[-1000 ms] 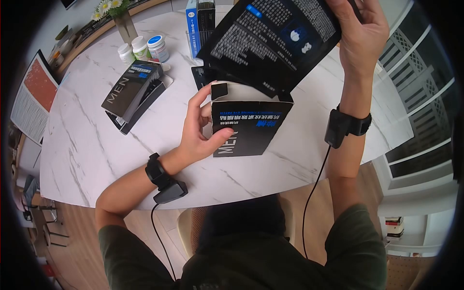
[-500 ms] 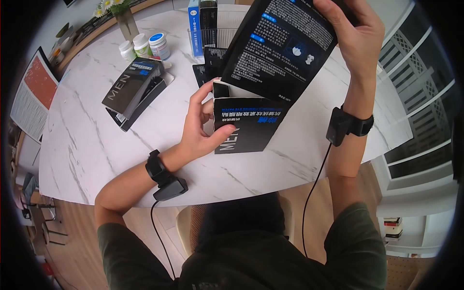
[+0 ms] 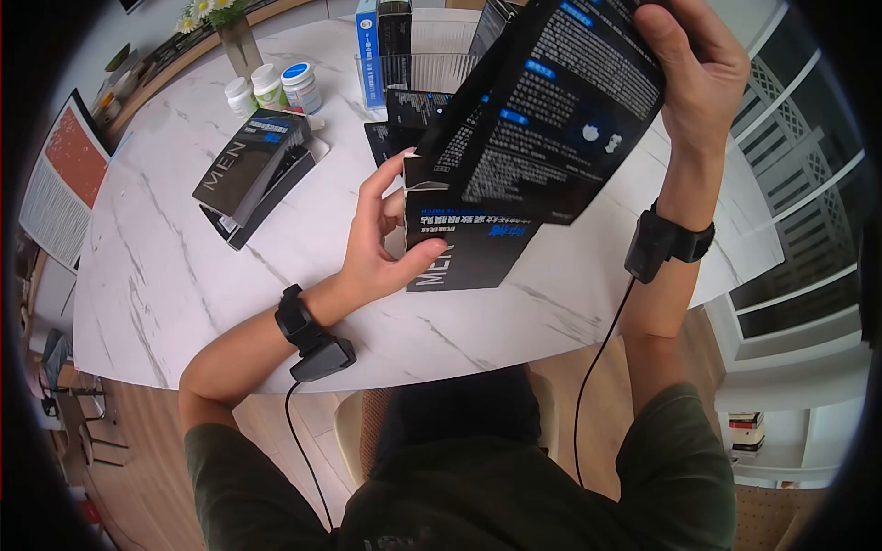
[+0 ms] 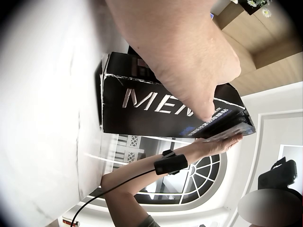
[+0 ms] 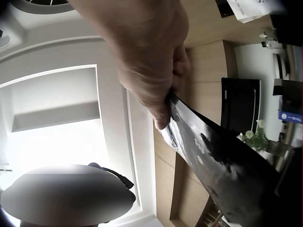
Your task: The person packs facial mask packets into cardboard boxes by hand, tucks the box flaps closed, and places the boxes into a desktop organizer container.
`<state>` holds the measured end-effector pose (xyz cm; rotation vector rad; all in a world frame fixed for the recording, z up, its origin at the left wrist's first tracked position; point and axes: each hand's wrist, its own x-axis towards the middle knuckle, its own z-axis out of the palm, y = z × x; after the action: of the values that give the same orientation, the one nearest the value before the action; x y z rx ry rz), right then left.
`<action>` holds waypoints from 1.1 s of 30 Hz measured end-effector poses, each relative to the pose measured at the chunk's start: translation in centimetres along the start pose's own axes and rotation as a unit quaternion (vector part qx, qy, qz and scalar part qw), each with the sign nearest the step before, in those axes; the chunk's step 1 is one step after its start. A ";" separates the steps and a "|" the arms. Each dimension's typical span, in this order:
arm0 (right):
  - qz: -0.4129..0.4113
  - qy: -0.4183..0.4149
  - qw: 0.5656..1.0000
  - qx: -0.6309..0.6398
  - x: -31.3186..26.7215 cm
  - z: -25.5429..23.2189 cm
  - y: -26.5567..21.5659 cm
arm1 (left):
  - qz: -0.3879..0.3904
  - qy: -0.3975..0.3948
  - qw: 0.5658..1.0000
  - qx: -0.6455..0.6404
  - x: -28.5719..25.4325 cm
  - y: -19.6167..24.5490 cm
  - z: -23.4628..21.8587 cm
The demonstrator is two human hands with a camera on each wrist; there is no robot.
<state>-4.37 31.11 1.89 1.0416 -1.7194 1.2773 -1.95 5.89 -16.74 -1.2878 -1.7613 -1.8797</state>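
Observation:
A black carton marked MEN [image 3: 473, 266] stands on the marble table with its top end open. My left hand [image 3: 378, 243] holds it at the left, thumb on the lettered face and fingers round behind; the left wrist view shows that thumb lying across the letters. Over the carton's opening, my right hand [image 3: 703, 83] pinches flat black sachets [image 3: 570, 119] by their top corner. At least two are fanned apart, their lower ends overlapping the carton's top edge in the head view. From the right wrist, the sachet [image 5: 203, 151] is seen nearly edge-on, with a shiny face.
Left on the marble table [image 3: 165, 303] lies a second, smaller MEN box [image 3: 243, 174], its lid partly raised. Several pill bottles [image 3: 299, 87] stand behind it. More black sachets [image 3: 413, 108] lie before a clear rack holding a blue box [image 3: 369, 55]. A flower vase [image 3: 239, 46] stands behind.
My right hand first moved slightly left, then back right with the sachets. They have fanned apart, showing a second one behind the front one. My left hand and the carton have barely moved.

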 end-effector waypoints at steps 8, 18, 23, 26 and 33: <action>0.059 -0.052 0.997 0.012 0.0 1.6 -0.1 | 0.020 -0.021 0.999 0.016 -0.1 0.0 0.0; 0.012 -0.103 0.991 -0.087 -0.2 2.8 -1.3 | 0.005 -0.021 0.999 0.030 0.1 0.2 -0.1; 0.047 -0.195 0.976 -0.088 -0.4 3.1 -1.8 | -0.001 0.005 1.000 0.020 -0.1 -0.2 0.1; 0.020 -0.220 0.972 -0.076 -0.5 3.6 -1.4 | -0.001 -0.004 1.000 0.024 -0.2 -0.2 -0.1; 0.002 -0.161 0.974 -0.161 -0.4 4.0 -1.6 | 0.000 -0.016 0.999 0.042 -0.3 -0.4 -0.3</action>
<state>-3.11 27.00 1.21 1.0906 -2.0883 0.8238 -2.19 5.64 -17.16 -1.2946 -1.8369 -1.7739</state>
